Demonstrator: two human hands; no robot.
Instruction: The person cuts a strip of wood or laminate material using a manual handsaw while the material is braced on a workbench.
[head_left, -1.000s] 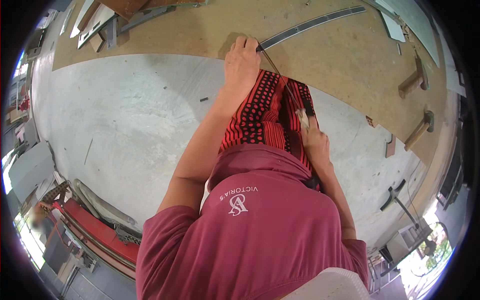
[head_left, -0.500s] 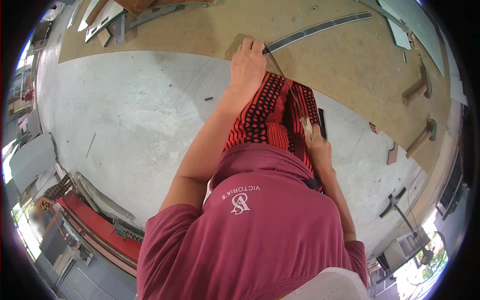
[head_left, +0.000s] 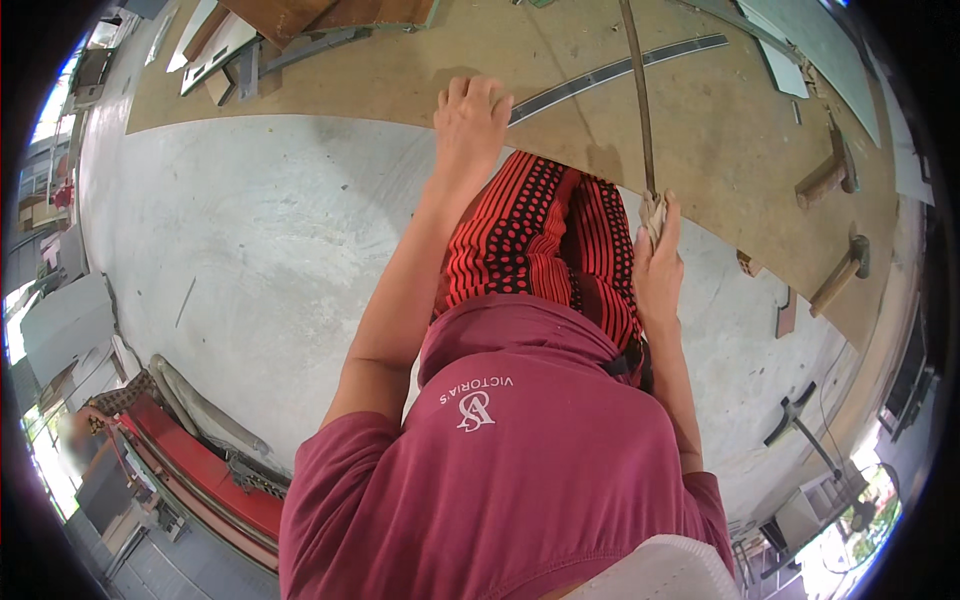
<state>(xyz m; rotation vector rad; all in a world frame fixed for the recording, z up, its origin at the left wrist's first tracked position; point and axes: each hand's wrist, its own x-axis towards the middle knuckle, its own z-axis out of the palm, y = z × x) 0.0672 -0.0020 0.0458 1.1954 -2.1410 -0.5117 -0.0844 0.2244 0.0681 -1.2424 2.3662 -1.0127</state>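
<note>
My left hand (head_left: 470, 117) rests at the table's near edge, its fingers curled around the near end of a flat grey metal strip (head_left: 620, 70). The strip stretches away to the right across the tan board. In my right hand (head_left: 658, 265) is a long thin brown rod (head_left: 638, 80) with a pale, cloth-like grip (head_left: 652, 215). The rod points away from me, raised above the table and crossing over the strip; its far end leaves the top of the picture.
Two hammers (head_left: 825, 182) (head_left: 838, 285) lie at the right side of the tan tabletop (head_left: 730, 130). Wooden boards (head_left: 285, 15) and metal pieces are stacked at the far left. White panels (head_left: 775, 55) lie at the far right. A red bench (head_left: 195, 455) stands at lower left.
My right hand has moved forward and slightly right, swinging the rod from beside my left hand to pointing straight away over the table. My left hand has shifted slightly left with the strip.
</note>
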